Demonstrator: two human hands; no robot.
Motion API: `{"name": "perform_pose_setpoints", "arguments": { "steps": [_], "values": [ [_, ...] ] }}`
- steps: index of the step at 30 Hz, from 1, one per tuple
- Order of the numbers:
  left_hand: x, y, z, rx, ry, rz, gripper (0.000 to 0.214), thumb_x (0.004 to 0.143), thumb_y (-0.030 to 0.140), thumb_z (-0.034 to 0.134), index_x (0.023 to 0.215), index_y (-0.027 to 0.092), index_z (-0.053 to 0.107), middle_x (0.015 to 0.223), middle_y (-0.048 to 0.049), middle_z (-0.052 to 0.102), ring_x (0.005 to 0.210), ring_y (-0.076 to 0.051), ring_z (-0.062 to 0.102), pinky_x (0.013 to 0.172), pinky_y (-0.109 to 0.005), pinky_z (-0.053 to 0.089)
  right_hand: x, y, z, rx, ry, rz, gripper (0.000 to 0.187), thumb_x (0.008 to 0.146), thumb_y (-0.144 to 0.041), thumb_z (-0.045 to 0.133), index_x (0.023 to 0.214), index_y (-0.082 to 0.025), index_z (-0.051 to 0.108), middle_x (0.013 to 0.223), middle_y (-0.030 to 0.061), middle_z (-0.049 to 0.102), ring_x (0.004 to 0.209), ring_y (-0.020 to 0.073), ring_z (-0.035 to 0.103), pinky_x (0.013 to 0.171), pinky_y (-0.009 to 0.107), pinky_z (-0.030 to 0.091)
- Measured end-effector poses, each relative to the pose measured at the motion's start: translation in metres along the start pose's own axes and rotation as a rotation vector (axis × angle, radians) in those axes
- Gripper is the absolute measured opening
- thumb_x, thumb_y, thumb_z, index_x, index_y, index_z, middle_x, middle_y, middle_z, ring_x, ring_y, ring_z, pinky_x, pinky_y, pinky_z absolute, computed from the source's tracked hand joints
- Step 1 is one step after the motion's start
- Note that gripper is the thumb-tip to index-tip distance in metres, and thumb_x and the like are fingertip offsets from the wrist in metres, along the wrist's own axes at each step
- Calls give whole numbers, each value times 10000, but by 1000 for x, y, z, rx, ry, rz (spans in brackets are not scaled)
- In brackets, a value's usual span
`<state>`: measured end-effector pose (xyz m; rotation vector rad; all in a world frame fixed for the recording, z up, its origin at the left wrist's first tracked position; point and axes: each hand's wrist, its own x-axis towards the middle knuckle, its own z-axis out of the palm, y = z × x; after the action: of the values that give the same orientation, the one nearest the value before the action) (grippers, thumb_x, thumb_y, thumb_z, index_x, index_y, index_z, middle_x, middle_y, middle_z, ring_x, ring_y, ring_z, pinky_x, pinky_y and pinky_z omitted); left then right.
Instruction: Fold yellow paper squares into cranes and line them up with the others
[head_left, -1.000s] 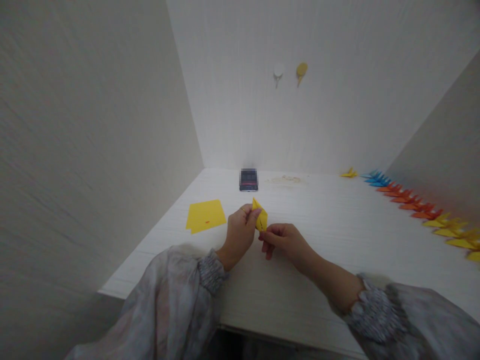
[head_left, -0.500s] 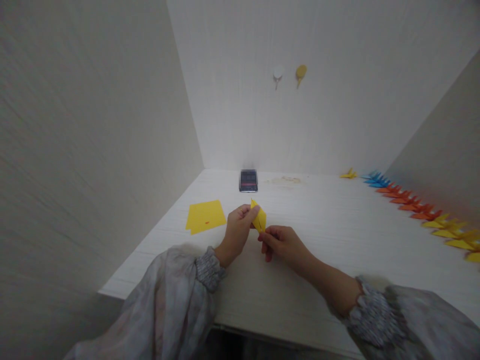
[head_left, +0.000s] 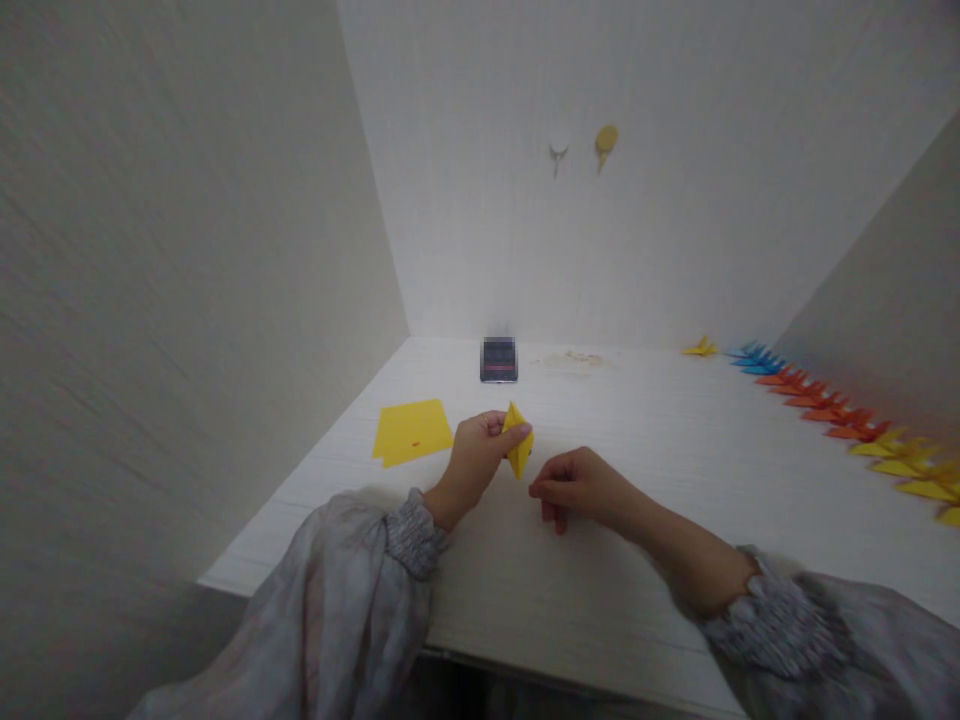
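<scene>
My left hand (head_left: 474, 457) pinches a small folded yellow paper piece (head_left: 519, 445) just above the white table (head_left: 637, 560). My right hand (head_left: 581, 487) sits a little to the right of it, fingers curled together, not touching the paper and with nothing visible in them. A flat stack of yellow paper sheets (head_left: 412, 431) lies on the table to the left of my left hand.
A dark phone (head_left: 499, 359) lies near the back wall. A row of folded paper pieces, blue (head_left: 754, 358), orange (head_left: 821, 407) and yellow (head_left: 915, 470), runs along the right wall, with one more yellow piece (head_left: 699, 348) beside it. Two hooks (head_left: 604, 142) hang on the back wall.
My right hand has let go of the folded yellow paper and moved down and to the right. My left hand keeps hold of it.
</scene>
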<state>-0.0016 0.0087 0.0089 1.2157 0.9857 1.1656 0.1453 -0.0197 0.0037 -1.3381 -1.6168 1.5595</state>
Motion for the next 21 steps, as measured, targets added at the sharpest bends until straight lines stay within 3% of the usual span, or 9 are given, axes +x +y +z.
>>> {"name": "perform_pose_setpoints", "arguments": {
  "steps": [3,5,9,13,21],
  "values": [
    [-3,0,2,48,-120,-84,230,581,322,679,655,121,597,588,-4,602,503,-76,511,494,-197,394,-1,-6,-13,-45,293,-195,200,692,-318,569,577,-154,571,397,-47,470,336,59,396,352,194,306],
    [-5,-1,3,87,-205,-120,233,574,328,684,646,122,604,582,-7,602,494,-75,507,482,-193,386,-1,-9,-18,-46,397,-349,185,687,-348,587,690,-166,613,499,-31,517,436,75,439,426,208,351],
    [-6,-4,2,131,-313,-112,252,606,366,656,651,121,618,567,-1,588,481,-64,487,479,-186,367,-1,-11,-15,-65,367,-410,203,643,-344,633,776,-191,647,697,8,589,624,123,516,572,248,412],
    [-5,-8,1,152,-324,-106,261,590,372,664,655,123,624,565,-1,589,484,-74,489,487,-199,370,0,-11,-9,-115,346,-381,151,665,-336,605,656,-193,654,648,3,586,646,134,518,604,255,405],
    [-7,-7,1,183,-347,-87,202,603,316,651,663,124,631,567,0,584,486,-72,483,490,-199,366,-4,-15,-7,-111,386,-333,159,679,-314,583,640,-186,669,552,-16,541,551,105,456,521,235,344]
  ]
}}
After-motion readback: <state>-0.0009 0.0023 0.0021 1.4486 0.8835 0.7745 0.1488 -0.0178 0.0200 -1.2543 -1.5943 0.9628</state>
